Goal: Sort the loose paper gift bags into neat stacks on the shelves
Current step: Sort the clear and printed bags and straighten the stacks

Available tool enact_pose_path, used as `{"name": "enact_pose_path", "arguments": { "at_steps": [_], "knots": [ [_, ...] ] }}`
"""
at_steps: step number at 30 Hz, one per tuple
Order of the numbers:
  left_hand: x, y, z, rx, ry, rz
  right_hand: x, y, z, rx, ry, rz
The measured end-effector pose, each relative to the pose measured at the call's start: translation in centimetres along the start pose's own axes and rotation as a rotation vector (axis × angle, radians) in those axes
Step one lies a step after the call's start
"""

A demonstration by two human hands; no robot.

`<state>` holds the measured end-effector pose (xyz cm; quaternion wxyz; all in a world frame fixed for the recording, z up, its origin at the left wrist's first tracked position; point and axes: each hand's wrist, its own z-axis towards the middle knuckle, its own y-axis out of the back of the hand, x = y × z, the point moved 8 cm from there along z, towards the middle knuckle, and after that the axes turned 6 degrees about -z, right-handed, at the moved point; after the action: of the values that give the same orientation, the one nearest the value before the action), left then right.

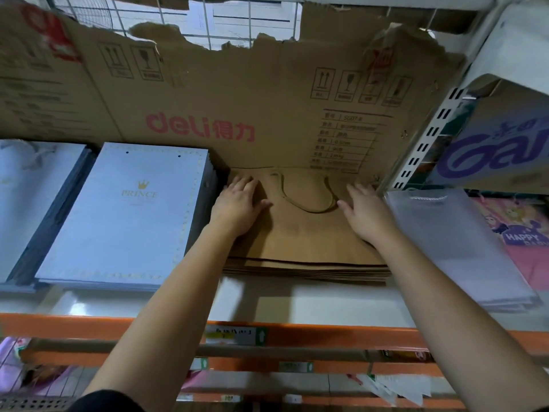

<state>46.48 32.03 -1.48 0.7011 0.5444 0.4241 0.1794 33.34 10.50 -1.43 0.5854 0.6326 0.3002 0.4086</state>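
A stack of brown kraft paper gift bags (pixel 306 242) lies flat in the middle of the shelf (pixel 297 304), twisted paper handles (pixel 309 200) on top. My left hand (pixel 237 206) presses flat on the stack's left side with fingers straight. My right hand (pixel 367 212) presses flat on its right side, fingers spread. To the left lies a stack of pale blue "PRINCE" bags (pixel 124 215), and further left another pale stack (pixel 32 197). To the right lies a stack of translucent white bags (pixel 454 248).
Torn brown cardboard (pixel 237 96) printed "deli" lines the back of the shelf. An orange shelf rail (pixel 326 334) with price labels runs along the front. A white slotted upright (pixel 430 135) stands at right, with pink party bags (pixel 517 233) beyond it.
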Motion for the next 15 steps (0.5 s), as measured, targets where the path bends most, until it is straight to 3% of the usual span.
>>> {"name": "enact_pose_path", "arguments": {
  "at_steps": [5,11,15],
  "knots": [
    [0.0,0.5,0.0,0.007,-0.010,-0.037,-0.1,0.4,-0.1,0.006,0.017,0.066],
    [0.7,4.2,-5.8,-0.260,0.041,-0.197,-1.9,3.6,-5.0,-0.154,-0.056,0.313],
    [1.9,2.4,-11.1,0.072,0.190,-0.272,-2.7,1.3,-10.4,0.168,-0.164,0.392]
  ]
}}
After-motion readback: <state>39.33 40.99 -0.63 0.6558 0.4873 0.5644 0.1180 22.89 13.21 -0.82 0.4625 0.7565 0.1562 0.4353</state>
